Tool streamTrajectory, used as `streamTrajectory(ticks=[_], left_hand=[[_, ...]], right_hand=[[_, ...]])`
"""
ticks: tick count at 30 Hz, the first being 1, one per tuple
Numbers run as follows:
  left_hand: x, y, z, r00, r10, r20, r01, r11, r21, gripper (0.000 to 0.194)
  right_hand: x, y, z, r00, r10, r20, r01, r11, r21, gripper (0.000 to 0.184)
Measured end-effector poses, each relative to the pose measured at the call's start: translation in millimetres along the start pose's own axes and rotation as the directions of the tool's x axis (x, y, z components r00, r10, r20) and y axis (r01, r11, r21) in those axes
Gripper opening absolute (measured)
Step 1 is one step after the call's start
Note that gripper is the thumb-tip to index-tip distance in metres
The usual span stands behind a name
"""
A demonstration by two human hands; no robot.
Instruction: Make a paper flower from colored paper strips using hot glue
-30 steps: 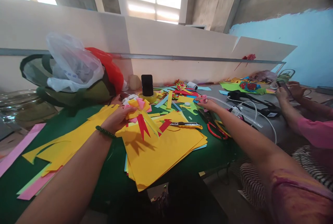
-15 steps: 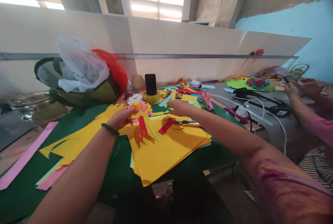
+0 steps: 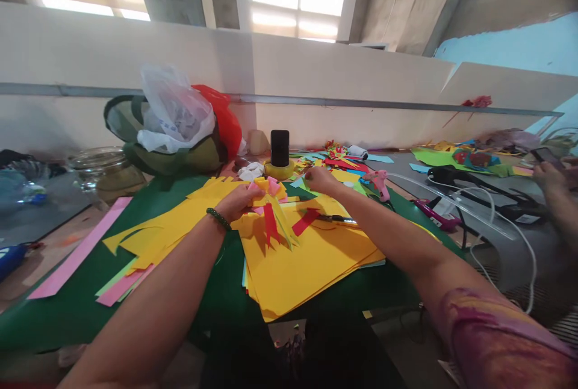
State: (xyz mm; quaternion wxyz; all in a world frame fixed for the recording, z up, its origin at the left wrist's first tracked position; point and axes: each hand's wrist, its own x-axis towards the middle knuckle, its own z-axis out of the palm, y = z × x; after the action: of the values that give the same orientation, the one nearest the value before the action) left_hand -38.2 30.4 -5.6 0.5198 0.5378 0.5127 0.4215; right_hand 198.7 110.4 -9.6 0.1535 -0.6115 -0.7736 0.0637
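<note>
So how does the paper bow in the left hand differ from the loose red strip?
The bow is held in the left hand; the red strip lies on the yellow sheets. The bow mixes pink, yellow, green and red; the red strip is plain. Both look like paper.

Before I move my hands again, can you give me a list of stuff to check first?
1. Left hand has hold of the paper bow: ok.
2. Right hand is empty: cannot tell, its fingers are hard to see.
3. Blade of the craft knife is tucked in: cannot tell, too small to see.
4. Yellow sheets are stacked neatly: not ok, their edges fan out.
5. Phone stands upright: ok.
6. Pink glue gun is off the yellow sheets: ok.
</note>
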Motion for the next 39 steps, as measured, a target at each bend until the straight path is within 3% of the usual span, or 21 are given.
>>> streamTrajectory(ticks=[4, 8, 10, 12, 19, 26, 31, 39], left_hand=[[-1, -1, 4.0, 0.999, -0.047, 0.022, 0.048, 0.997, -0.058, 0.014], [1, -4, 9.7, 0.999, -0.035, 0.005, 0.036, 0.997, -0.071, 0.014], [2, -6, 13.3, 0.999, -0.032, -0.012, 0.031, 0.997, -0.077, 0.014], [2, -7, 17.2, 1.000, -0.016, -0.020, 0.014, 0.996, -0.086, 0.014], [-4, -5, 28.7, 0.999, 0.020, -0.025, -0.022, 0.996, -0.085, 0.014], [-6, -4, 32.4, 1.000, 0.021, -0.019, -0.022, 0.997, -0.068, 0.018], [-5, -6, 33.2, 0.999, 0.049, -0.015, -0.051, 0.994, -0.096, 0.017], [-3, -9, 31.3, 0.998, 0.054, 0.016, -0.052, 0.995, -0.084, 0.019]], right_hand=[[-9, -6, -21, 0.998, 0.014, -0.056, 0.005, 0.948, 0.319, 0.024], [-28, -26, -29, 0.996, -0.018, -0.092, 0.081, 0.661, 0.746, 0.018], [-38, -37, -25, 0.993, -0.050, -0.106, 0.116, 0.573, 0.811, 0.020], [-44, -44, -19, 0.992, -0.070, -0.106, 0.127, 0.559, 0.819, 0.020], [-48, -43, -8, 0.992, -0.048, -0.114, 0.120, 0.591, 0.798, 0.019], [-51, -47, 0, 0.978, -0.070, -0.199, 0.194, 0.666, 0.720, 0.017], [-54, -51, 3, 0.944, -0.094, -0.317, 0.267, 0.780, 0.565, 0.010], [-58, -54, 5, 0.920, -0.088, -0.381, 0.236, 0.903, 0.360, 0.011]])
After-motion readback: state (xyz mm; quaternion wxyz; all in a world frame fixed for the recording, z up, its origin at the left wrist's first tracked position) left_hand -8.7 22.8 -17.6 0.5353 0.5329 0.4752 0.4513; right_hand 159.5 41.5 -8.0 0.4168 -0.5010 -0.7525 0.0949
